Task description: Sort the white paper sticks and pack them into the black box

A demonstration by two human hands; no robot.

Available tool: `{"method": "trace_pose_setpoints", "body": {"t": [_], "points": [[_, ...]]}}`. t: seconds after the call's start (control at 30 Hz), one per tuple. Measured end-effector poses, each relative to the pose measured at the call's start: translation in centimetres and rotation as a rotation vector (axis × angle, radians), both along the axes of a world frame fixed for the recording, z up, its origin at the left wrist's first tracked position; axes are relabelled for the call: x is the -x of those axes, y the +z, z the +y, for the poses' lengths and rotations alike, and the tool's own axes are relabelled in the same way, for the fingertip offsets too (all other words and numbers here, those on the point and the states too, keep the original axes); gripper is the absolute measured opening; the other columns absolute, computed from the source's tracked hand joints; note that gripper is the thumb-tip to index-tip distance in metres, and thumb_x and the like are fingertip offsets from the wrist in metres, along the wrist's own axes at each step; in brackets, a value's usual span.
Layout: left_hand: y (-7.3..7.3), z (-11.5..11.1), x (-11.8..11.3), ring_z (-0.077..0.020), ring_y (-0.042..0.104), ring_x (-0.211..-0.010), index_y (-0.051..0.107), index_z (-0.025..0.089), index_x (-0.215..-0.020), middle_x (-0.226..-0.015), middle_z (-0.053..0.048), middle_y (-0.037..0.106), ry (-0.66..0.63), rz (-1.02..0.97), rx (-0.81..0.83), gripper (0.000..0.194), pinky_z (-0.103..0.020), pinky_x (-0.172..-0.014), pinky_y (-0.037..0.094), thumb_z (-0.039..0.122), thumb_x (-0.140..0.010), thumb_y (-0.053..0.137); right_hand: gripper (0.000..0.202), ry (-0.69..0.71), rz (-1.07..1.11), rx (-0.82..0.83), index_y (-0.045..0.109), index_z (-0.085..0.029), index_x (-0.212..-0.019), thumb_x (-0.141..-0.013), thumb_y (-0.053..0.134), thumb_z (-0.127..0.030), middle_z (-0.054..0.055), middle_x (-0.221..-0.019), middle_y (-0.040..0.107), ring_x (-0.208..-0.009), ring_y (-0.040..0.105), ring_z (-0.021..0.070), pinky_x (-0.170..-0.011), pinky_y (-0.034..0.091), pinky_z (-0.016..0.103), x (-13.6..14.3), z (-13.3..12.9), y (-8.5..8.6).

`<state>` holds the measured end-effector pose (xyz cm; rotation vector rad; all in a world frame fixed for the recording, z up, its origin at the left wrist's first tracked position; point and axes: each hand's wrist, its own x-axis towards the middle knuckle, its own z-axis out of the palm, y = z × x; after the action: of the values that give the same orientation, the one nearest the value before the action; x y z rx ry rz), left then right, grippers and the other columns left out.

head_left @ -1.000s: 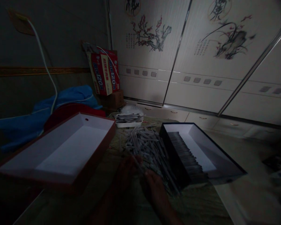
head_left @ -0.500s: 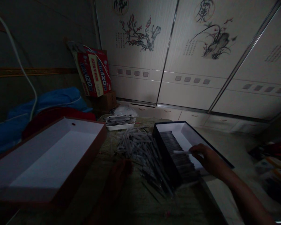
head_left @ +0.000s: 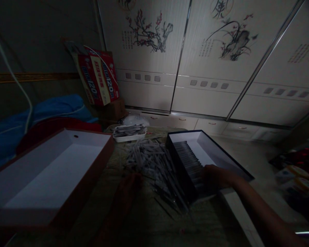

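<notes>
A loose pile of slim, pale, pen-like sticks [head_left: 154,164] lies in the middle of the table, their exact kind unclear in the dim light. To its right stands a dark-edged box with a white inside [head_left: 208,151], holding a row of similar sticks [head_left: 187,157] laid side by side. My right hand [head_left: 217,176] reaches down into this box over the near part of the row, fingers curled; what they hold is hidden. My left hand [head_left: 128,188], in deep shadow, rests at the pile's near left edge with fingers drawn together, beside a thin dark stick.
At left stands an open reddish-brown box with a white inside [head_left: 41,178]. A white tray full of sticks [head_left: 130,133] sits behind the pile. Farther back are a red carton [head_left: 100,79], blue cloth [head_left: 48,109] and painted sliding doors [head_left: 144,92].
My right hand has lowered toward the row in the dark-edged box, and the pale stick in its fingers is now hidden. My left hand stays near the pile. The view has shifted slightly.
</notes>
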<state>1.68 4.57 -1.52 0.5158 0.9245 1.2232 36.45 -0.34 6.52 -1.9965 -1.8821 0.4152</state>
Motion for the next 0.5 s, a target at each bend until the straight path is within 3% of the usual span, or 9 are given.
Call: {"method": "trace_pose_setpoints", "body": {"t": [0.13, 0.27, 0.4, 0.5], "points": [[0.3, -0.2, 0.0, -0.015, 0.063, -0.067, 0.067, 0.013, -0.072, -0.071, -0.004, 0.069, -0.006, -0.023, 0.021, 0.028, -0.025, -0.066, 0.05, 0.034, -0.054, 0.076, 0.017, 0.138, 0.006, 0.177, 0.058, -0.017, -0.039, -0.048, 0.06, -0.003, -0.003, -0.038, 0.054, -0.042, 0.053, 0.0108, -0.04, 0.029, 0.018, 0.8, 0.3, 0.0], [0.5, -0.3, 0.0, -0.0147, 0.062, -0.066, 0.067, 0.013, -0.071, -0.07, -0.003, 0.067, 0.03, 0.006, -0.018, 0.026, -0.025, -0.065, 0.05, 0.033, -0.056, 0.074, 0.012, 0.164, 0.002, 0.228, 0.063, -0.018, -0.049, -0.058, 0.059, -0.012, 0.0, -0.049, 0.061, -0.05, 0.056, 0.0136, -0.045, 0.034, 0.02, 0.4, 0.3, 1.3], [1.4, -0.8, 0.3, -0.0145, 0.059, -0.062, 0.066, 0.014, -0.067, -0.065, -0.002, 0.066, 0.137, 0.153, -0.118, 0.024, -0.025, -0.061, 0.048, 0.037, -0.061, 0.069, 0.018, 0.116, 0.038, 0.034, 0.064, -0.019, -0.074, -0.076, 0.048, -0.026, 0.005, -0.072, 0.067, -0.065, 0.06, 0.0165, -0.059, 0.042, 0.025, 0.9, -0.7, 3.6], [2.2, -1.1, 0.8, -0.0139, 0.056, -0.059, 0.065, 0.013, -0.064, -0.061, -0.002, 0.064, 0.231, 0.368, -0.216, 0.026, -0.024, -0.059, 0.045, 0.04, -0.066, 0.064, 0.024, 0.075, 0.105, -0.129, 0.061, -0.02, -0.08, -0.082, 0.043, -0.036, 0.006, -0.074, 0.065, -0.066, 0.059, 0.0171, -0.062, 0.042, 0.026, 4.1, -2.7, 4.8]]}}
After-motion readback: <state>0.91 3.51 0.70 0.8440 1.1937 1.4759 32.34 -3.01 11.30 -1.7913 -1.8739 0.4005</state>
